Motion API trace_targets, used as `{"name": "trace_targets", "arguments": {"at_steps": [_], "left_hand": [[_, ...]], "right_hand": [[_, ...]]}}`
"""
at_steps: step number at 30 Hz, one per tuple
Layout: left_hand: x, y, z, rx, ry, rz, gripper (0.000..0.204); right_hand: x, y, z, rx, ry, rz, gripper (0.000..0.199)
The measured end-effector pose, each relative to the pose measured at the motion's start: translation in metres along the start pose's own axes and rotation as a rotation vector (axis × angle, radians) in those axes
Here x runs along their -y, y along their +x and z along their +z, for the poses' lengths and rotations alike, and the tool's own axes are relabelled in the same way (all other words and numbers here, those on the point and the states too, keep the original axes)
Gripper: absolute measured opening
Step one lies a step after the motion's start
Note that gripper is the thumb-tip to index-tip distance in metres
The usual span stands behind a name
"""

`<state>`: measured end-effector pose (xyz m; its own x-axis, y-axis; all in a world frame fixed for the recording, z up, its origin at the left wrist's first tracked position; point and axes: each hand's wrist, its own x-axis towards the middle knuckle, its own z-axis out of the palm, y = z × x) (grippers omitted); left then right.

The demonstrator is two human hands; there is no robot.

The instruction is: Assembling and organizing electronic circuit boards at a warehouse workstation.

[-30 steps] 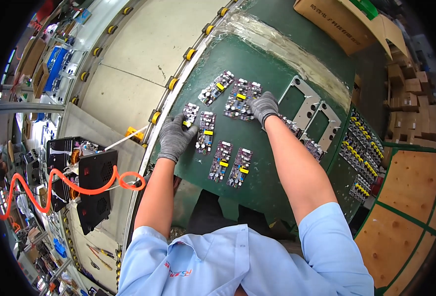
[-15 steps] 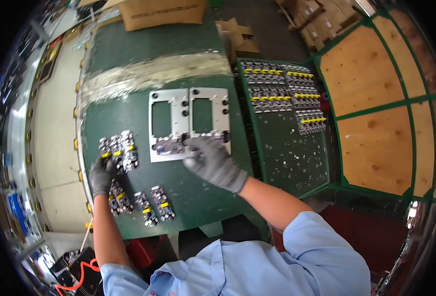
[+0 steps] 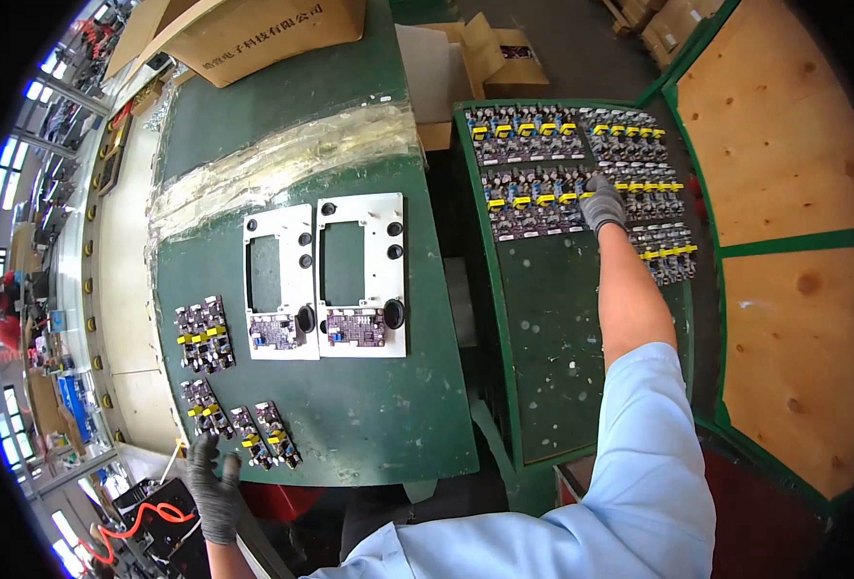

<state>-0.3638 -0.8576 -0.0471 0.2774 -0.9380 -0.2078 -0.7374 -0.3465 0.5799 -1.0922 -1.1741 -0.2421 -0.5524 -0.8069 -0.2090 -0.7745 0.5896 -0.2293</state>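
My right hand (image 3: 603,205), in a grey glove, reaches to the right-hand table. Its curled fingers close on the right end of a circuit board (image 3: 538,205) with yellow parts, in the nearer left block; the fingertips are partly hidden. My left hand (image 3: 214,490), gloved too, holds nothing, its fingers apart. It hovers at the front left table edge, just below a small group of circuit boards (image 3: 205,408). Two more narrow boards (image 3: 263,435) lie to its right. Side by side on the green table are two white panels (image 3: 282,280) (image 3: 360,275), each bearing a dark purple board at its near end.
Further boards (image 3: 203,333) lie at the table's left. The right table (image 3: 581,357) has a raised green rim and stands across a gap from the left one. Cardboard boxes (image 3: 263,39) (image 3: 504,58) are at the back. Plywood panels (image 3: 784,125) in green frames rise on the right.
My right hand has gone from the white panels to the boards on the right table. My left hand has drawn back from the left boards toward the table's front edge. The view has shifted right.
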Motion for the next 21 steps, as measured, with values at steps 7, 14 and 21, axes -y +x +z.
{"name": "trace_targets", "arguments": {"at_steps": [7, 14, 21], "left_hand": [[-0.099, 0.003, 0.056, 0.171, -0.033, 0.109, 0.038], [-0.094, -0.034, 0.062, 0.216, -0.103, 0.118, 0.043], [-0.091, -0.057, 0.07, 0.298, -0.149, 0.067, 0.033]], "right_hand": [[-0.005, 0.001, -0.004, 0.087, -0.107, -0.14, 0.056], [0.02, 0.01, 0.007, 0.052, -0.085, -0.059, 0.051], [0.018, 0.004, -0.038, 0.106, -0.297, -0.056, 0.065]]}}
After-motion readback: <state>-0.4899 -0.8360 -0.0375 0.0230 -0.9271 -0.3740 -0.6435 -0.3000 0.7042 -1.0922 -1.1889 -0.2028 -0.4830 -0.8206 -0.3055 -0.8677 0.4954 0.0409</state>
